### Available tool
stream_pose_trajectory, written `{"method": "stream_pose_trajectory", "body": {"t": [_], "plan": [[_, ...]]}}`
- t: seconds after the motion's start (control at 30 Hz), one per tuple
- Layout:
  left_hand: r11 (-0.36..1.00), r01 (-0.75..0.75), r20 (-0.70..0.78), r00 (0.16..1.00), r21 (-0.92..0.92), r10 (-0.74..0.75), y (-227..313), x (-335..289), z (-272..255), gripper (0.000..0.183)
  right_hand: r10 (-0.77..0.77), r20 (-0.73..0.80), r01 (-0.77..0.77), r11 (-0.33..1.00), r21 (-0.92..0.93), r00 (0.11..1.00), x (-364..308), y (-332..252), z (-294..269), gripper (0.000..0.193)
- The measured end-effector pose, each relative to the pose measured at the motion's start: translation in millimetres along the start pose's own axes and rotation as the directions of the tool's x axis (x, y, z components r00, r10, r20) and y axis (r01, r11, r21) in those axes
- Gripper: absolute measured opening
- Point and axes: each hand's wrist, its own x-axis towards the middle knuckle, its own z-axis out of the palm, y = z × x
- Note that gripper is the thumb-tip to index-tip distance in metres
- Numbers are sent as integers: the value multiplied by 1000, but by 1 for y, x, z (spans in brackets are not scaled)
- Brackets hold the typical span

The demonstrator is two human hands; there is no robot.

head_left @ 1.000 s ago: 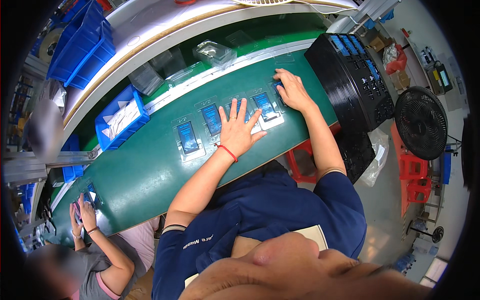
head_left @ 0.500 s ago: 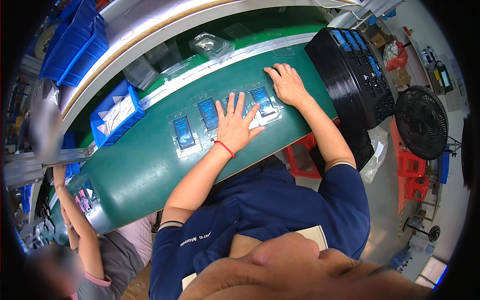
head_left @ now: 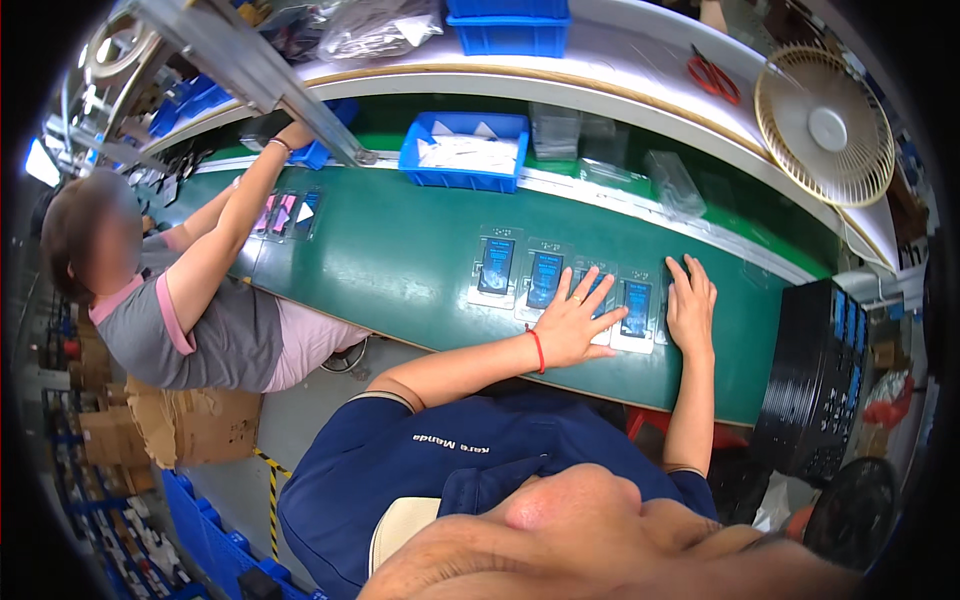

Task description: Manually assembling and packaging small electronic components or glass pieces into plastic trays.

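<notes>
Several clear plastic trays lie in a row on the green worktop, each holding a flat dark rectangle with blue print. The leftmost tray (head_left: 495, 268) and the second tray (head_left: 545, 278) are mostly uncovered. My left hand (head_left: 572, 328), with a red cord at its wrist, spreads its fingers flat over the third tray, hiding much of it. Beside its thumb lies the fourth tray (head_left: 636, 310). Just right of that, my right hand (head_left: 692, 305) rests palm down with fingers stretched out, beside a clear plastic edge. Neither hand grips anything.
Behind the trays stand a blue bin (head_left: 465, 150) of white slips and stacked clear plastic trays (head_left: 675, 185). A black tray stack (head_left: 810, 380) stands at the right end. A co-worker (head_left: 200, 300) reaches over the worktop at left. A pale fan (head_left: 825, 125) and red-handled scissors (head_left: 712, 78) are on the shelf.
The view has swung left, so the co-worker and more of the left side now show. Both hands keep about the same places relative to the trays.
</notes>
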Motion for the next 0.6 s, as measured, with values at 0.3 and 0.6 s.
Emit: {"method": "stream_pose_trajectory", "body": {"t": [0.3, 0.6], "plan": [[899, 429, -462, 783, -82, -416, -156, 4, -126, 34, -29, 202, 20, 999, 50, 979, -43, -46, -28, 104], [529, 783, 36, 549, 326, -835, -264, 44, -165, 28, -38, 51, 35, 998, 51, 998, -54, -52, -3, 75]]}}
